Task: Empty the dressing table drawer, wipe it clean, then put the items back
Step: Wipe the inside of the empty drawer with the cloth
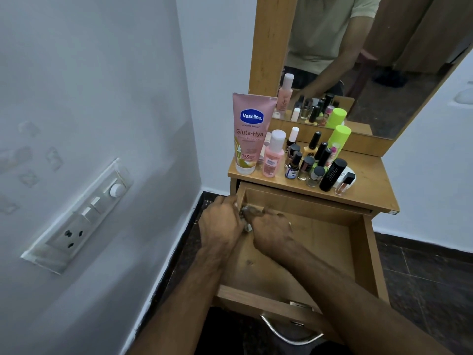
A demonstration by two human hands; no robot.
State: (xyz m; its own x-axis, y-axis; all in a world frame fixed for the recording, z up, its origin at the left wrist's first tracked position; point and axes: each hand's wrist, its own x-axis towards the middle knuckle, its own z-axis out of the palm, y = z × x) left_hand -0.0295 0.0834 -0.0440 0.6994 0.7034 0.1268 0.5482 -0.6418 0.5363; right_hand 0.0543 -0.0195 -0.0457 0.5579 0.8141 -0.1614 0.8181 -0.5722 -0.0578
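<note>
A dressing table [368,185] stands near a room corner, with a wall to its left carrying a switch panel [84,216] and a mirror [384,60] rising behind its top. On the top, a tube [249,134] stands at the left, with bottles [311,160] clustered to its right. Below, the drawer [358,252] is pulled out toward the viewer, and both hands, the left hand [221,221] and the right hand [271,231], meet in its back left corner.

head view | looks steeply down | close over open drawer [358,252]
</note>
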